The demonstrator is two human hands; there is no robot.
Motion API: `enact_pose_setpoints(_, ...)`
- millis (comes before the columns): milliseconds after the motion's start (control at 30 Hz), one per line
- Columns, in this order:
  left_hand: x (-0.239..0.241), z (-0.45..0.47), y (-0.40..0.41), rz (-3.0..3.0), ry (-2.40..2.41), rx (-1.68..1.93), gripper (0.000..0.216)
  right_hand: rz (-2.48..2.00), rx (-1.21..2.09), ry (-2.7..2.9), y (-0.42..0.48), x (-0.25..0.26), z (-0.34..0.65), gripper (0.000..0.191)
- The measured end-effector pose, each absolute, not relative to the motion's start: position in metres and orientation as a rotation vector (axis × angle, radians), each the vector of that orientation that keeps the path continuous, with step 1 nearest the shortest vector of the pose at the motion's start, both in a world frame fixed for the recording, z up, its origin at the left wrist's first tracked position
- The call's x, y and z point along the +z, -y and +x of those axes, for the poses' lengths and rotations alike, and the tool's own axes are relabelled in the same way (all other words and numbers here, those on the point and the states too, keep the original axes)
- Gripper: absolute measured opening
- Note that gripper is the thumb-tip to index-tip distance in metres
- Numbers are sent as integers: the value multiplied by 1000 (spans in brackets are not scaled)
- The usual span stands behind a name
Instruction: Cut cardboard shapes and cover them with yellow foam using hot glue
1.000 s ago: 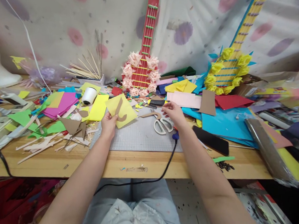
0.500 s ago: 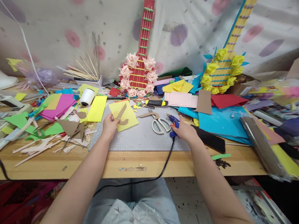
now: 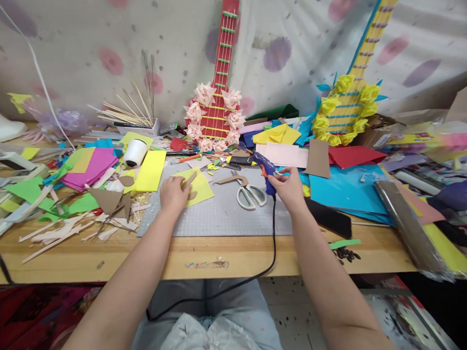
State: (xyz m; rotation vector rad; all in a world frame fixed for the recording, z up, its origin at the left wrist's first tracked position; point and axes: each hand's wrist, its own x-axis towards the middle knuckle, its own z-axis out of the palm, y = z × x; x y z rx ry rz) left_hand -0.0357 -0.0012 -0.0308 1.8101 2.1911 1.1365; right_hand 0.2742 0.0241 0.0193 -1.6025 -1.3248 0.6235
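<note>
Left hand [image 3: 173, 193] lies flat, palm down; right hand [image 3: 290, 186] clenched.

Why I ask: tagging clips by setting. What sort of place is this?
Likely a craft workbench: white scissors on a grey cutting mat, red cardboard guitar, blue glue gun in the right hand.

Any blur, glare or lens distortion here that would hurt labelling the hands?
Head view: even, soft light, no glare; left hand on the yellow paper and right hand gripping the glue gun are sharp; the wide-angle lens bows the table edge and softens the far corners.
</note>
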Motion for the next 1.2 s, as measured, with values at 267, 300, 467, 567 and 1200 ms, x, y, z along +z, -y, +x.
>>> enact_pose_setpoints(267, -37, -42, 0, 1649, -2122, 1374, 14, -1038, 1386, 943, -36, 34, 212, 32)
enact_pose_setpoints(300, -37, -44, 1, 1586, -2088, 1488, 16, -1015, 1431, 932, -37, 32, 206, 28)
enact_pose_setpoints(467, -33, -55, 2, 971, -1767, 1984, 19, -851, 1466, 789, -38, 11, 185, 25)
enact_pose_setpoints(567, -24, -53, 2, 633, -1342, 1957, 14, -766, 1552, 869, -33, 1, 184, 30)
enact_pose_setpoints(1200, -22, -32, 7, 608, -910, 1522, 18, -978, 1623, 1726, -3, -8, 177, 40)
